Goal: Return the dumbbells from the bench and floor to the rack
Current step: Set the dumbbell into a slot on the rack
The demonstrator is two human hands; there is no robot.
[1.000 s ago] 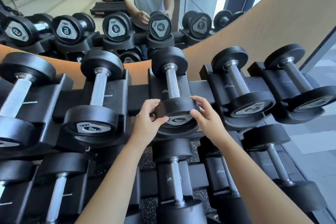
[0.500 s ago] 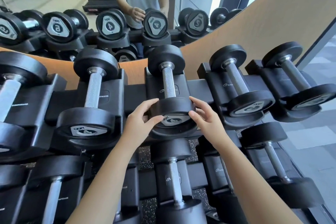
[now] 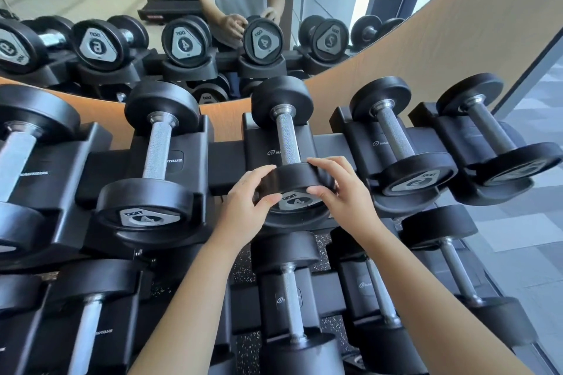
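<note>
A black dumbbell [image 3: 286, 137] marked 4 lies in a cradle in the middle of the rack's upper row [image 3: 225, 161], its steel handle pointing away from me. My left hand [image 3: 246, 204] grips the left side of its near head, thumb on the end plate. My right hand [image 3: 341, 192] grips the right side of the same head, fingers over the top. A matching 4 dumbbell [image 3: 155, 161] rests in the cradle to the left. Two smaller dumbbells [image 3: 396, 143] [image 3: 490, 134] sit in cradles to the right.
A lower row of the rack holds several more dumbbells [image 3: 291, 307]. A mirror [image 3: 152, 9] behind the rack reflects the weights and a person in a grey shirt. A curved wooden panel [image 3: 457, 24] frames it. Grey floor tiles [image 3: 518, 237] lie at right.
Both hands have closed more tightly around the near head of the middle dumbbell, which stays in its cradle. The camera has shifted slightly.
</note>
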